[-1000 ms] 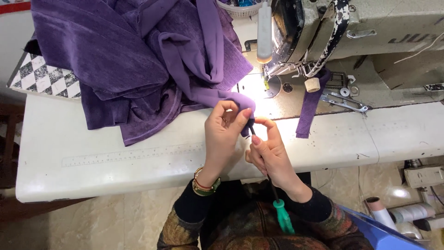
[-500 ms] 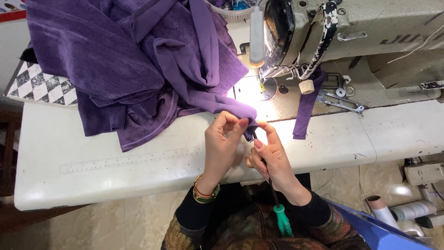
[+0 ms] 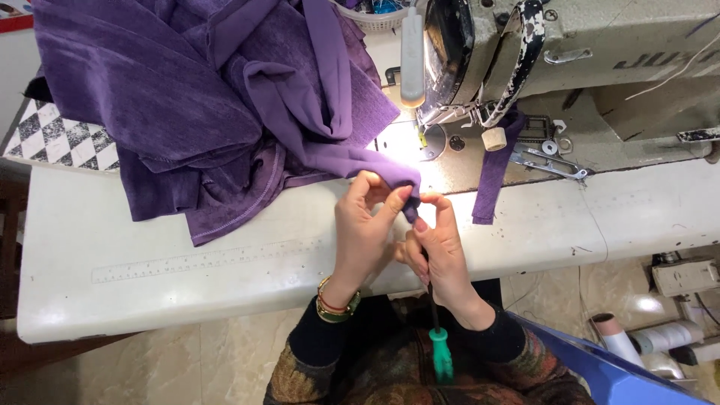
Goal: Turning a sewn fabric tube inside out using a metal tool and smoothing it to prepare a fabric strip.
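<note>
**Two hands pinch a purple cloth tip at the sewing table**

On the far left, a black and white checked board [image 3: 64,142] peeks out from under the cloth. A big heap of purple cloth [image 3: 187,97] lies on the white table [image 3: 112,300]. It looks soft and fuzzy. A ruler strip [image 3: 210,259] is set flat into the table top, just below the heap.

A narrow end of the cloth runs from the heap down to the hands, near the middle of the table's front edge. The left hand [image 3: 364,232] pinches this cloth tip [image 3: 409,196] between the thumb and fingers. There are bangles [image 3: 337,304] on that wrist.

Just beside it, touching it, is the right hand [image 3: 442,255]. Its fingers are closed around a thin dark tool with a green handle [image 3: 441,356]. The green end points back toward the person's body. The top end of the tool is at the cloth tip, but it is too small to tell how it meets the cloth.

Behind the hands, a bright light shines on the plate under the needle. The grey sewing machine [image 3: 570,52] stands at the back right. A small purple strip [image 3: 496,169] hangs from the machine bed onto the table, apart from the hands.

On the floor at the far right lie pale thread cones [image 3: 660,337].
</note>
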